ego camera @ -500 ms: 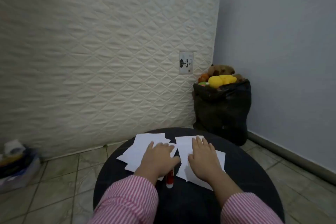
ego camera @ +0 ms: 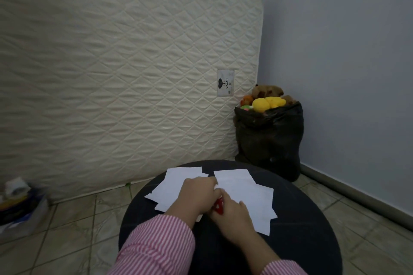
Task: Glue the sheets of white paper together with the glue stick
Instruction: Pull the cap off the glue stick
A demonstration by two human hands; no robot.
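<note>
Two loose piles of white paper lie on the round black table [ego camera: 301, 241]: the left pile [ego camera: 172, 187] and the right pile [ego camera: 248, 194]. The red glue stick [ego camera: 218, 207] shows between my two hands, mostly covered by them. My right hand [ego camera: 233, 216] is curled around its lower part, over the near edge of the right pile. My left hand [ego camera: 196, 194] lies on the left pile with its fingers bent toward the top of the stick. Whether the left fingers grip the stick is hidden.
A quilted mattress [ego camera: 111, 73] leans against the wall behind the table. A black bag [ego camera: 268, 140] full of soft toys stands in the corner at the right. Clutter [ego camera: 20, 203] sits on the tiled floor at the far left.
My right hand has left the right pile and closed on the glue stick, which has come up from the table between my hands. My left hand's fingers have curled in toward it.
</note>
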